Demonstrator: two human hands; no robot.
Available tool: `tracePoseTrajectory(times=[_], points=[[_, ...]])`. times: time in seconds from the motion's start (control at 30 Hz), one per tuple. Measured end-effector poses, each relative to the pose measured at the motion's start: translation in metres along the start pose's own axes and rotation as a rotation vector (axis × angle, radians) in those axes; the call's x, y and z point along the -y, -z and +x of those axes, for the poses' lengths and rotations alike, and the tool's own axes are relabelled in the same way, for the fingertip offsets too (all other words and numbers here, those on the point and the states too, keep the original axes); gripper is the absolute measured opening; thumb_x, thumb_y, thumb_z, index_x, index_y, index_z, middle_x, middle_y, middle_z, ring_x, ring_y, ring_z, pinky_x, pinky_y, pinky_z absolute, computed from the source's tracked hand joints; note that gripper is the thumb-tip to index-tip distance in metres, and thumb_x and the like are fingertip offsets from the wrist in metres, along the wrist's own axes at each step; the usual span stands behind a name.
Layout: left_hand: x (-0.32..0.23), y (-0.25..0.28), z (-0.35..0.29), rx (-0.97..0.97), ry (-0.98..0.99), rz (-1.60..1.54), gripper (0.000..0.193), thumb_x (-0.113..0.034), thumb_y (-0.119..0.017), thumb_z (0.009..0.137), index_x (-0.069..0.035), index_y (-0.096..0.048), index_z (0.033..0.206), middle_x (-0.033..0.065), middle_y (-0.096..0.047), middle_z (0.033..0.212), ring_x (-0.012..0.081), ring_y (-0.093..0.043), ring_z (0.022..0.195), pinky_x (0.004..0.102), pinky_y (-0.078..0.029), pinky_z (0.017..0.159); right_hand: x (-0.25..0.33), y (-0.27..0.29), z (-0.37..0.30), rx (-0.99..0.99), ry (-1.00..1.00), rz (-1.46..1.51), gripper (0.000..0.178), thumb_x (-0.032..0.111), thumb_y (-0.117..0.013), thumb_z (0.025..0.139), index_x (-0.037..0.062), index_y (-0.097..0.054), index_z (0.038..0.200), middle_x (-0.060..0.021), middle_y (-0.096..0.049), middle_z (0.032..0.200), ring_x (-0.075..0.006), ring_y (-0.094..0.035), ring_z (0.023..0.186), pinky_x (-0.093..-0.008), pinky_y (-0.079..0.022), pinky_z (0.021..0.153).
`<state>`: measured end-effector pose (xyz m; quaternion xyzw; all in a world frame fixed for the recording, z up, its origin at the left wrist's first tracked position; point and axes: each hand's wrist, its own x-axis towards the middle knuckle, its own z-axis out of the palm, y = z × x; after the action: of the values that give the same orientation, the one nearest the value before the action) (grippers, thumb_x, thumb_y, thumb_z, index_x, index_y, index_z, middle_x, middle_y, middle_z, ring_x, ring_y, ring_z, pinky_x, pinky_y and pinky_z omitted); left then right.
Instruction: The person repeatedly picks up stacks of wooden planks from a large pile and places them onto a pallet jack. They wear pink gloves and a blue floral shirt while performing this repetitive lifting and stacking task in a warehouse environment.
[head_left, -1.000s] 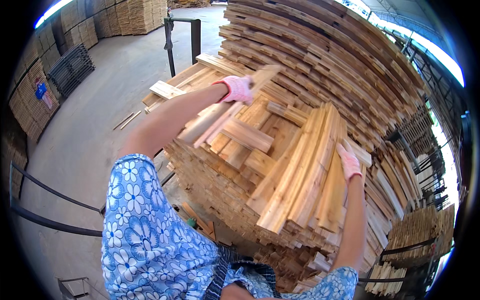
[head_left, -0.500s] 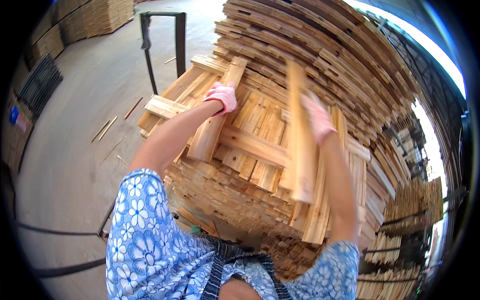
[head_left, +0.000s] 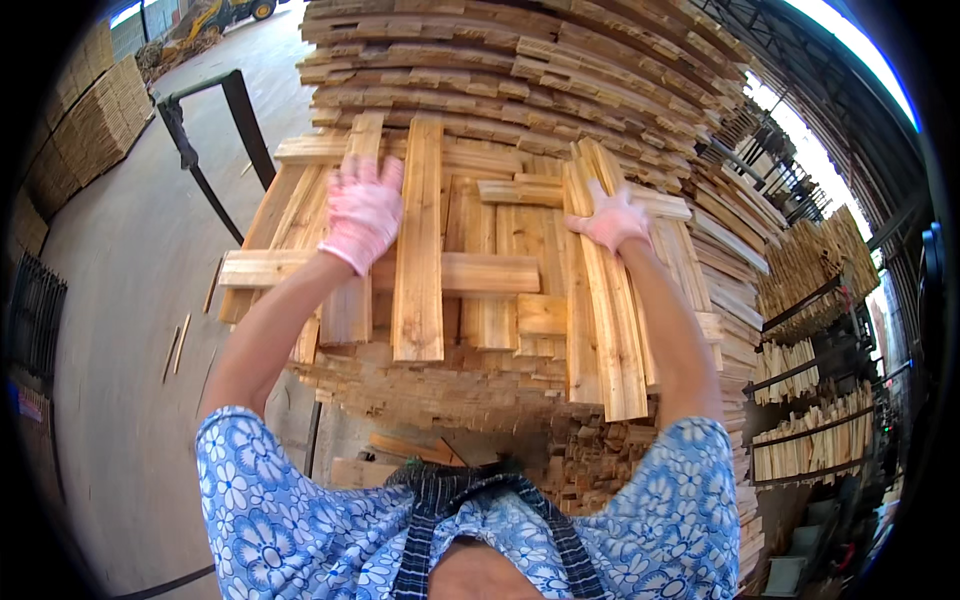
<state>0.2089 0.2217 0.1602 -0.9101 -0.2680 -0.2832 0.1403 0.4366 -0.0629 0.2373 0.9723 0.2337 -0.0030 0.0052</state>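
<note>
My left hand (head_left: 364,212), in a pink and white glove, lies with its fingers stretched out over a short plank (head_left: 347,312) on the left of the stack. Just right of it, a longer plank (head_left: 418,240) lies lengthwise across a crosswise board (head_left: 490,272). My right hand (head_left: 612,218), gloved the same way, rests with thumb and fingers apart on a pair of lengthwise planks (head_left: 612,330) at the right. Between the hands, a shorter crosswise piece (head_left: 520,191) sits over a layer of lengthwise boards. Neither hand is wrapped around a plank.
A tall stack of boards (head_left: 500,65) rises right behind the work pile. A black metal frame (head_left: 243,115) stands at the left, with thin sticks (head_left: 178,345) on the floor. More bundled wood (head_left: 812,430) is racked at the right; a yellow loader (head_left: 215,18) is far back.
The blurred plank at my right hand is no longer raised there. A lengthwise plank now lies beside my left hand. My right hand rests on planks, and the whole view has turned.
</note>
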Motion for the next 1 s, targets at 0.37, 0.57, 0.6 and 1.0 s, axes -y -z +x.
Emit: tracePoseTrajectory(times=[0.37, 0.57, 0.6, 1.0], points=[[-0.265, 0.060, 0.009, 0.781, 0.032, -0.795, 0.070, -0.046, -0.063, 0.093, -0.011, -0.042, 0.151, 0.0263, -0.046, 0.149, 0.0405, -0.055, 0.133, 0.0496, -0.047, 0.108, -0.230, -0.073, 0.047, 0.035, 0.038, 0.992, 0.096, 0.065, -0.059, 0.096, 0.0071, -0.026, 0.164, -0.0129, -0.039, 0.165, -0.0243, -0.036, 0.151, -0.0379, -0.029, 0.120], [-0.355, -0.045, 0.050, 1.024, -0.266, -0.478, 0.076, -0.047, -0.057, 0.098, -0.012, -0.031, 0.160, 0.0256, -0.056, 0.139, 0.0344, -0.062, 0.122, 0.0430, -0.049, 0.104, -0.247, -0.063, 0.065, 0.028, 0.132, 0.582, 0.081, 0.059, -0.049, 0.099, 0.0069, -0.034, 0.160, -0.0208, -0.043, 0.160, -0.0356, -0.039, 0.149, -0.0388, -0.032, 0.119], [-0.375, -0.062, 0.071, 0.872, -0.772, -0.086, 0.074, -0.043, -0.056, 0.099, -0.012, -0.030, 0.160, 0.0238, -0.063, 0.131, 0.0328, -0.066, 0.113, 0.0415, -0.050, 0.100, -0.255, -0.057, 0.078, -0.019, 0.180, 0.284, 0.079, 0.058, -0.048, 0.099, 0.0070, -0.038, 0.158, -0.0235, -0.045, 0.157, -0.0373, -0.042, 0.146, -0.0414, -0.034, 0.117], [-0.336, 0.055, 0.075, 0.545, 0.427, -1.254, 0.064, -0.010, -0.061, 0.085, -0.014, -0.050, 0.148, 0.0168, -0.069, 0.115, 0.0306, -0.067, 0.105, 0.0436, -0.057, 0.085, -0.282, -0.100, 0.023, -0.047, 0.165, 0.971, 0.087, 0.051, -0.063, 0.097, 0.0040, -0.030, 0.161, -0.0219, -0.045, 0.159, -0.0342, -0.041, 0.149, -0.0395, -0.031, 0.121]])
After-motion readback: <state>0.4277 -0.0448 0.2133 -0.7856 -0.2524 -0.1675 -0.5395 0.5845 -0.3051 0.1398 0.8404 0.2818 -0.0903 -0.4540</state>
